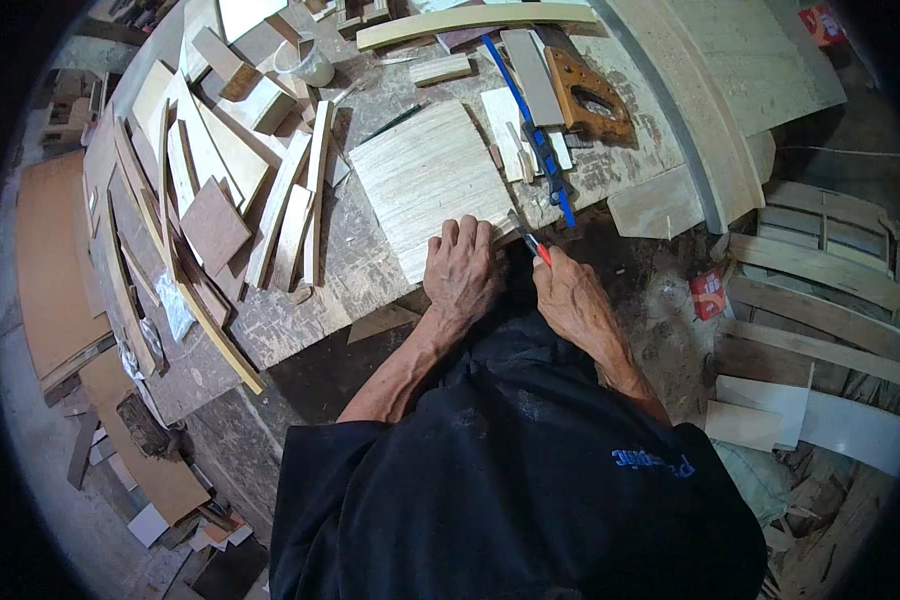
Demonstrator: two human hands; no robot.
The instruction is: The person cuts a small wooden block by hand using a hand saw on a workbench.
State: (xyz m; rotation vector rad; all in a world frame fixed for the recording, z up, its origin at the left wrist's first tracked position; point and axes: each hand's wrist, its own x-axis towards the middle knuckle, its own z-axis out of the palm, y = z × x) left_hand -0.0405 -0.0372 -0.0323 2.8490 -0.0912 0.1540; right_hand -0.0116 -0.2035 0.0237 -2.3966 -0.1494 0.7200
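A pale, roughly square wooden board (425,170) lies on the workbench with its near corner close to my body. My left hand (462,268) presses on the board's near part, its fingers bent and close together. The thumb's grip is hard to make out. My right hand (573,298) is closed around a red-and-black-handled tool (542,252) with a narrow metal blade. That blade meets the board's right edge, just right of my left fingers. A thin dark pencil-like stick (392,122) lies at the board's far left edge.
On the workbench (315,340), a blue bar clamp (532,135) and a wooden-handled saw (592,100) lie right of the board. Wood strips (288,215) and a white tub (303,62) crowd the left. Slatted wooden frames (820,290) stand at right.
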